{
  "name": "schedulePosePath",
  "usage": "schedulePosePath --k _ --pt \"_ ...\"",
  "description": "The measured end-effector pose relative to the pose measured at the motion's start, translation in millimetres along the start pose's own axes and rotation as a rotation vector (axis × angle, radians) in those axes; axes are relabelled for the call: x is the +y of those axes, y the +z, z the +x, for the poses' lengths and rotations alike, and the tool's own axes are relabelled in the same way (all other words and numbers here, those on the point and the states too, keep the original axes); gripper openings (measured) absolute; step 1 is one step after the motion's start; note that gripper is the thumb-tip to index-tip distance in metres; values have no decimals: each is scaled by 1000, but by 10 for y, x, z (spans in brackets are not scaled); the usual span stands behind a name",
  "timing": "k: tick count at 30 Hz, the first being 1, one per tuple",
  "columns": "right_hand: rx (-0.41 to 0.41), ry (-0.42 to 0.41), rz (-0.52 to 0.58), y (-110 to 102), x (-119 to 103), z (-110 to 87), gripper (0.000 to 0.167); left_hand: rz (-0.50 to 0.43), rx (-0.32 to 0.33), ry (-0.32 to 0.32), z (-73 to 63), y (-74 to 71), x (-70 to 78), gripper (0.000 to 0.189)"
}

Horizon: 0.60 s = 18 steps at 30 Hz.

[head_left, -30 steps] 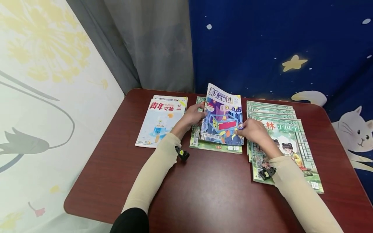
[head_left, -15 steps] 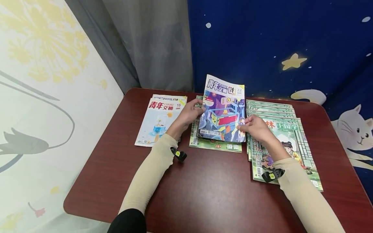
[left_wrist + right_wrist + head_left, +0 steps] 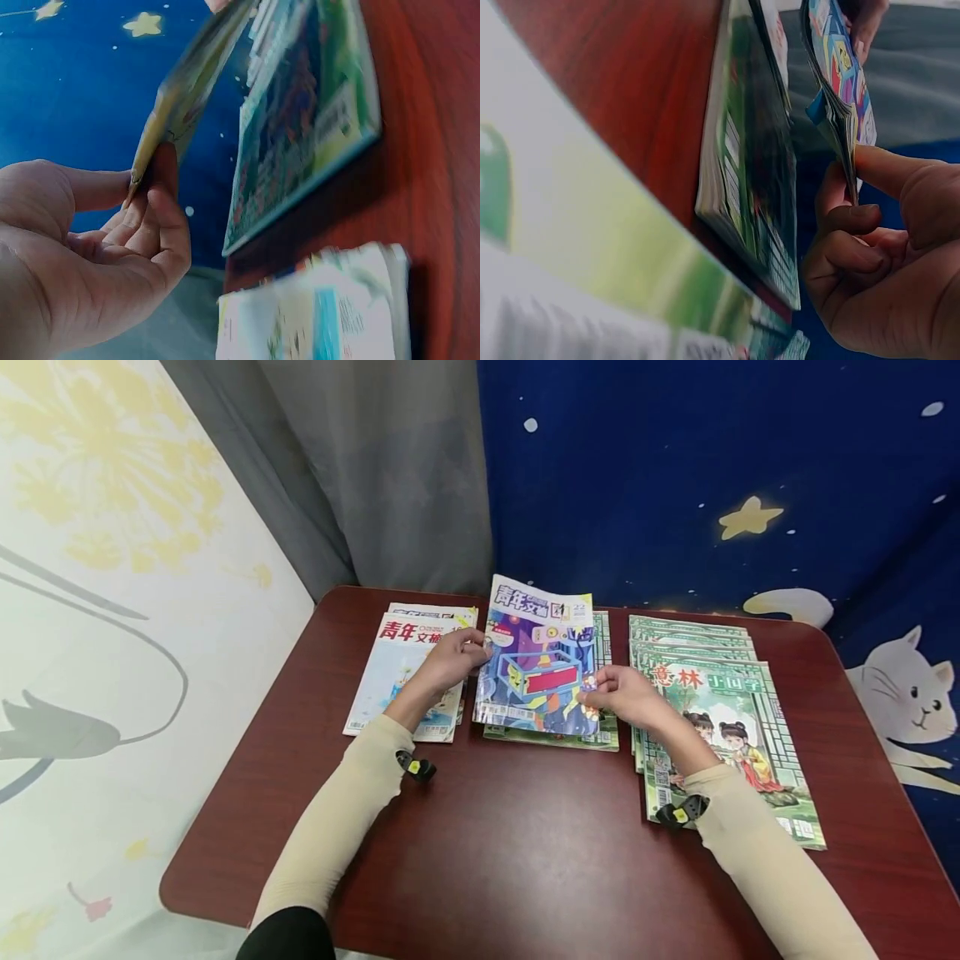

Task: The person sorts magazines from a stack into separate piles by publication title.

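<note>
On the dark red table (image 3: pixel 525 852), a white-covered magazine pile (image 3: pixel 397 681) lies at the left, a green magazine (image 3: pixel 600 735) sits in the middle, and a fanned stack of green magazines (image 3: pixel 720 727) lies at the right, with a blue star-patterned cloth (image 3: pixel 712 468) behind. The purple-covered magazine (image 3: pixel 536 664) is raised off the table above the middle green one, tilted toward the left pile. The left hand (image 3: pixel 450 660) pinches its left edge between thumb and fingers, the right hand (image 3: pixel 626 692) pinches its right edge likewise, and both sleeved forearms reach forward over the table
</note>
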State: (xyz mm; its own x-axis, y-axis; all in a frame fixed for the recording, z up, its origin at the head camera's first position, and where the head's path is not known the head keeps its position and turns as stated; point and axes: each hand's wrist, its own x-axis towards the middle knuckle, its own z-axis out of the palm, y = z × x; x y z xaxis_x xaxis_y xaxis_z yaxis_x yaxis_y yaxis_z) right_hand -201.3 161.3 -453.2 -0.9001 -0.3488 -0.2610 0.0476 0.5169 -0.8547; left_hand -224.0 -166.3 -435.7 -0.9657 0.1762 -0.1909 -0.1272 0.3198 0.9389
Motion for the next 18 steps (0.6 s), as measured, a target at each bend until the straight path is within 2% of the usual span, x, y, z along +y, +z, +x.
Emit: schedulePosePath --k 5,12,18 --pt "-16 -29 -83 191 -50 6 31 99 3 -49 -129 -145 -97 29" --pt "-39 -80 -174 556 -152 37 33 108 -25 -53 -303 -414 -290 32" --pt "-38 -99 -273 851 -277 89 33 172 -34 -66 -411 -692 -446 28"
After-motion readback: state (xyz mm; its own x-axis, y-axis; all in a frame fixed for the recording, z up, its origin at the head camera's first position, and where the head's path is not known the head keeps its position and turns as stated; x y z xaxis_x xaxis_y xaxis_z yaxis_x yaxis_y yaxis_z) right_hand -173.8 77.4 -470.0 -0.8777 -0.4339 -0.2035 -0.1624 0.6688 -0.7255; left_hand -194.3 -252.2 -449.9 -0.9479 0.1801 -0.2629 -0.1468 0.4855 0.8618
